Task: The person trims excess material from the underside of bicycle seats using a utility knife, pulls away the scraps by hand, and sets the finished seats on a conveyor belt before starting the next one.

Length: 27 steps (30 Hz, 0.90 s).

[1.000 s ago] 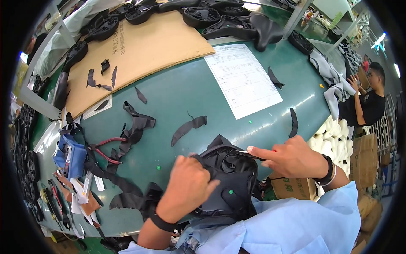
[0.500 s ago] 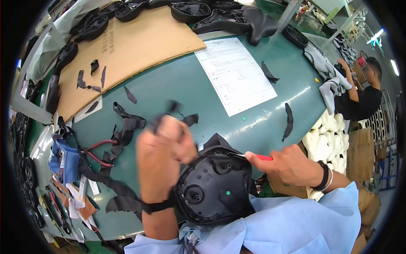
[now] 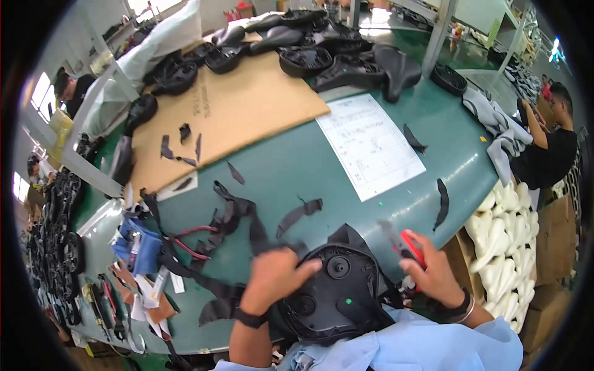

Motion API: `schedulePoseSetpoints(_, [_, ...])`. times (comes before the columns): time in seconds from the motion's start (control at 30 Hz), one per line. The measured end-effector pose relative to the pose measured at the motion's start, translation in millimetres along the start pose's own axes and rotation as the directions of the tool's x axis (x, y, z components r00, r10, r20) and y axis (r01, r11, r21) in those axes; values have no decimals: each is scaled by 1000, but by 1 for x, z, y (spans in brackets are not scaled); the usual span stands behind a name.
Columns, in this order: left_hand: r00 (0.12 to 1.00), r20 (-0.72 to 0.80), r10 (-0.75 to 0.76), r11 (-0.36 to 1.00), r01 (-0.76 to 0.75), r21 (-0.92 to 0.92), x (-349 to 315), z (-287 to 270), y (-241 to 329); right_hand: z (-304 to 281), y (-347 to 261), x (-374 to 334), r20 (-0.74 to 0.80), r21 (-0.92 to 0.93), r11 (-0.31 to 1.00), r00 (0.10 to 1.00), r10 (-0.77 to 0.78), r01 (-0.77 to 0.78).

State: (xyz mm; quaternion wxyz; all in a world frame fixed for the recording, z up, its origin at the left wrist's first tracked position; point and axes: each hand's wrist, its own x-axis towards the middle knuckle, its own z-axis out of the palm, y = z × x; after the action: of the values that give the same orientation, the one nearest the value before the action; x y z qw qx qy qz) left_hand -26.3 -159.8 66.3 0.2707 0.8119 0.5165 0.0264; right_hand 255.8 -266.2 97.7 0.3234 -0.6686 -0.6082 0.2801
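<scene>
A black bicycle saddle point(image 3: 327, 309) lies underside up against my body, with black cover material standing up past its far rim. My left hand point(image 3: 275, 279) grips its left edge, the thumb over the rim and the other fingers partly hidden and blurred. To the right of the saddle, apart from it, my right hand point(image 3: 435, 276) is closed on a red-handled utility knife point(image 3: 414, 243); its blade points up and left, smeared by motion. Past my left hand, black fabric strips point(image 3: 238, 210) and a curved black scrap point(image 3: 300, 214) lie on the table.
Red-handled pliers point(image 3: 193, 243) and a blue box point(image 3: 140, 247) sit at left. A cardboard sheet point(image 3: 247, 105), a printed paper point(image 3: 371, 148) and several saddles point(image 3: 396, 68) lie farther back. At right are white saddle-shaped pieces point(image 3: 495, 241) and a co-worker point(image 3: 557, 142).
My left hand has come down from above the table onto the saddle's left edge. The knife has left the saddle's rim and moved right with my right hand. The view has shifted.
</scene>
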Motion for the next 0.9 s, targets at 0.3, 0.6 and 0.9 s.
schedulePoseSetpoints(0.3, [334,-529,-780,401,-382,-833,30,-64,-113,-8,14,225,-98,107,984,987,-130,140])
schedulePoseSetpoints(0.6, [702,-700,131,982,-189,-6,89,19,-46,124,-29,498,-4,806,586,989,147,-84])
schedulePoseSetpoints(0.9, [768,-640,30,982,-142,-125,97,21,-42,162,-16,536,-156,872,490,950,271,4])
